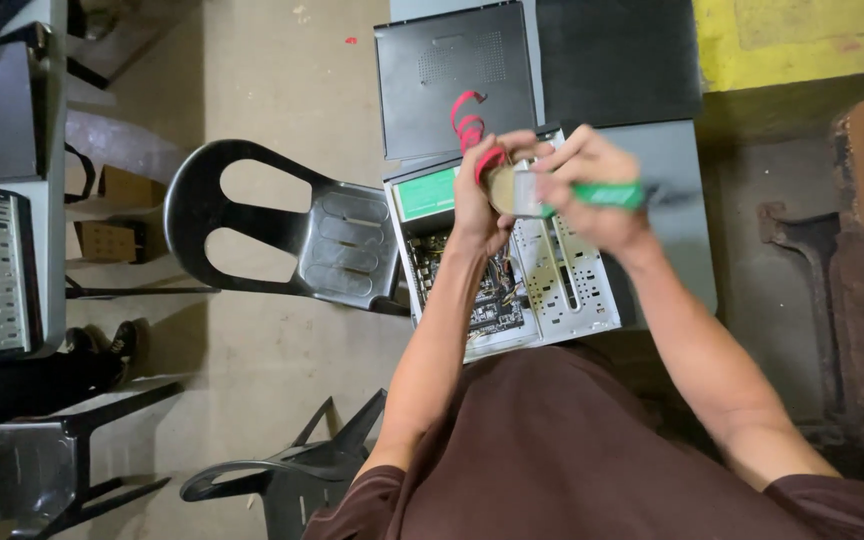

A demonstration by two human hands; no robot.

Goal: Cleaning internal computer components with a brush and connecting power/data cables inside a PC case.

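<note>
Red cable (pixel 468 128) loops soft and light from our left hand (pixel 480 195), which pinches its plug above the open case (pixel 552 290), while our right hand (pixel 592 190) clasps a stiff green-handled brush (pixel 592 196).

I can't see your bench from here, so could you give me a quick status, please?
Left hand grips red cable; right hand holds green-handled tool. Open computer case beneath. Nothing obstructing.
</note>
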